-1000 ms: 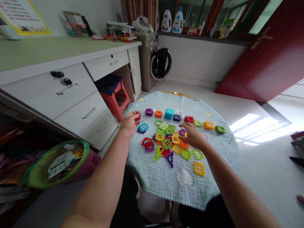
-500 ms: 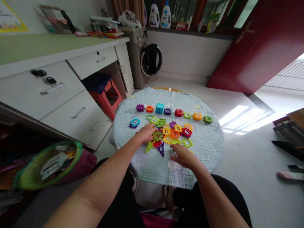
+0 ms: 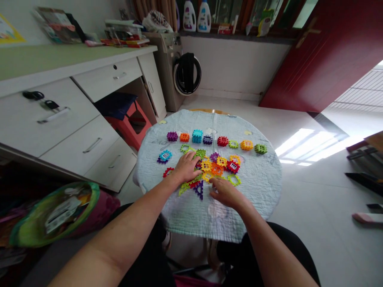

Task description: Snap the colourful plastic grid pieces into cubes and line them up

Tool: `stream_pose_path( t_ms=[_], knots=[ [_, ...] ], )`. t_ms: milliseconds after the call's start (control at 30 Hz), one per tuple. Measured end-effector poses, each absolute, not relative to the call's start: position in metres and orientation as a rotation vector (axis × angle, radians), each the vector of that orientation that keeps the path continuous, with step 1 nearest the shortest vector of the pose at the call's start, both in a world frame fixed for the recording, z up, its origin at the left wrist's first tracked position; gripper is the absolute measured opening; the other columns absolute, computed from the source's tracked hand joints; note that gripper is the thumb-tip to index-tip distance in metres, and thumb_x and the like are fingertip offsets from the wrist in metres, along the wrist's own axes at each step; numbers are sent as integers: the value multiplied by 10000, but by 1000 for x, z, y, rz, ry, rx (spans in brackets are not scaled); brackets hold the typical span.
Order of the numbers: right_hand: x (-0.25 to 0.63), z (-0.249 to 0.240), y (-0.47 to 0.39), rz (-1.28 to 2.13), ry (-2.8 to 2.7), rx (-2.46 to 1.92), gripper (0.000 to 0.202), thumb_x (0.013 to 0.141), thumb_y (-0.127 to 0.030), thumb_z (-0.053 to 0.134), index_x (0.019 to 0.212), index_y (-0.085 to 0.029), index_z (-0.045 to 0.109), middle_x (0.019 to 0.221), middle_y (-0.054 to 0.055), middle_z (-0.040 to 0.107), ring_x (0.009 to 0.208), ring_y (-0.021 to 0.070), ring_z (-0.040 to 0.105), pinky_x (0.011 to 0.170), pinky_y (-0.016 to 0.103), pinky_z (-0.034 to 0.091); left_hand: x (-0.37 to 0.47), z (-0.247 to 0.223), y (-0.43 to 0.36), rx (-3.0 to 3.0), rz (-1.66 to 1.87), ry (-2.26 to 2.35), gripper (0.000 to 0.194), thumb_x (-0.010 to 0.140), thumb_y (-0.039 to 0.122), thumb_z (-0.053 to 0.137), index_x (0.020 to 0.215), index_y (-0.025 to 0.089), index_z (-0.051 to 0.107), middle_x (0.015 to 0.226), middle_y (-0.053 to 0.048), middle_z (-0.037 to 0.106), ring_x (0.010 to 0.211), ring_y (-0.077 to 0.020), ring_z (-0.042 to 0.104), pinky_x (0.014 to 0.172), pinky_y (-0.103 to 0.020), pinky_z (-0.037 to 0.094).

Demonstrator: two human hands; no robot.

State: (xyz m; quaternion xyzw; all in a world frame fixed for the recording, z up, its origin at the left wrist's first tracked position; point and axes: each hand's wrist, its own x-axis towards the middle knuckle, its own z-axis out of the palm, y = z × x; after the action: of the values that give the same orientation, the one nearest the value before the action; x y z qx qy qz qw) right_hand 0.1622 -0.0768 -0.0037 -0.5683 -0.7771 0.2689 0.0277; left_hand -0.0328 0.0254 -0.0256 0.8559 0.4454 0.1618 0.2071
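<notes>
My left hand [image 3: 188, 166] lies over the left side of a loose pile of plastic building pieces, its fingers spread. It hides part of the green pieces beneath it. At the pile's near edge, my right hand [image 3: 224, 191] has its index finger stretched out beside a yellow piece [image 3: 207, 176] and its thumb apart. No piece shows in its grip. Between the hands lies a purple triangle piece [image 3: 198, 190]. Orange pieces [image 3: 217, 169], a red window piece [image 3: 233, 167] and a lime green frame [image 3: 234, 180] spread to the right. Left of the pile are a blue window piece [image 3: 165, 156] and a red piece [image 3: 168, 172].
Built blocks, among them a turquoise cube [image 3: 197, 136] and a green block [image 3: 261, 148], stand in a row toward the far side of the cloth-covered round table [image 3: 254, 207]. A waste bin [image 3: 98, 207] is at the left, near a red stool [image 3: 134, 123].
My left hand has shifted over the pile toward its middle, covering green pieces and uncovering the red piece at the left. My right hand stays near the pile's edge. The view has shifted slightly.
</notes>
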Motion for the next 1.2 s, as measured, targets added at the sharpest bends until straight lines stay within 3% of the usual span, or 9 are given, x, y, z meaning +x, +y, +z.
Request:
stream_pose_path(
  t_ms=[133, 233, 367, 467, 567, 700, 933, 1200],
  knots=[
    [159, 2, -79, 825, -2418, -1749, 358, 787, -204, 577, 1141, -152, 582, 1079, 112, 658, 1003, 224, 598, 858, 308, 417, -21, -36, 43, 2394, 513, 1378, 625, 758, 340, 623, 1345, 191, 467, 1519, -142, 287, 1412, -336, 191, 1151, -470, 124],
    [158, 2, -81, 818, -2424, -1752, 363, 781, -206, 578, 1140, -159, 585, 1093, 112, 659, 1015, 223, 598, 868, 307, 417, -14, -43, 59, 2443, 406, 1361, 688, 705, 231, 624, 1368, 194, 444, 1527, -136, 288, 1422, -351, 155, 1140, -512, 123],
    [158, -1, -80, 832, -2427, -1748, 389, 768, -208, 578, 1153, -153, 582, 1086, 113, 658, 985, 214, 607, 850, 295, 423, -3, -49, 72, 2457, 289, 1318, 730, 663, 144, 590, 1375, 190, 436, 1453, -143, 418, 1380, -353, 269, 1128, -547, 136],
    [159, -1, -78, 854, -2436, -1741, 396, 769, -217, 577, 1159, -148, 579, 1077, 109, 658, 978, 210, 604, 841, 288, 421, 3, -46, 73, 2503, 217, 1337, 641, 673, 160, 593, 1306, 213, 509, 1349, -124, 525, 1277, -320, 426, 1130, -533, 156],
    [160, -1, -76, 864, -2434, -1735, 400, 768, -224, 577, 1158, -135, 580, 1063, 110, 660, 967, 209, 603, 834, 287, 417, 3, -36, 69, 2597, 119, 1340, 499, 709, 151, 566, 1201, 231, 589, 1230, -87, 611, 1163, -264, 536, 1096, -459, 275],
    [164, 0, -76, 853, -2420, -1746, 397, 765, -218, 579, 1152, -133, 583, 1062, 111, 660, 961, 211, 601, 823, 290, 413, -1, -18, 62, 2581, 97, 1270, 358, 759, 157, 533, 1089, 225, 655, 1067, -63, 701, 1009, -225, 629, 912, -336, 447],
    [175, 3, -74, 846, -2354, -1826, 388, 776, -212, 585, 1157, -137, 586, 1057, 105, 675, 970, 207, 605, 813, 280, 403, -3, -3, 39, 2460, 188, 1043, 375, 779, 253, 597, 1152, 238, 636, 1064, -29, 717, 951, -191, 657, 855, -263, 467],
    [178, -2, -64, 789, -2219, -2027, 335, 796, -245, 574, 1124, -180, 606, 965, 64, 693, 865, 178, 618, 717, 258, 384, -11, -18, 40, 2399, 346, 1223, 464, 780, 300, 631, 1218, 161, 569, 1228, -102, 626, 1109, -223, 590, 984, -317, 434]
  ],
)
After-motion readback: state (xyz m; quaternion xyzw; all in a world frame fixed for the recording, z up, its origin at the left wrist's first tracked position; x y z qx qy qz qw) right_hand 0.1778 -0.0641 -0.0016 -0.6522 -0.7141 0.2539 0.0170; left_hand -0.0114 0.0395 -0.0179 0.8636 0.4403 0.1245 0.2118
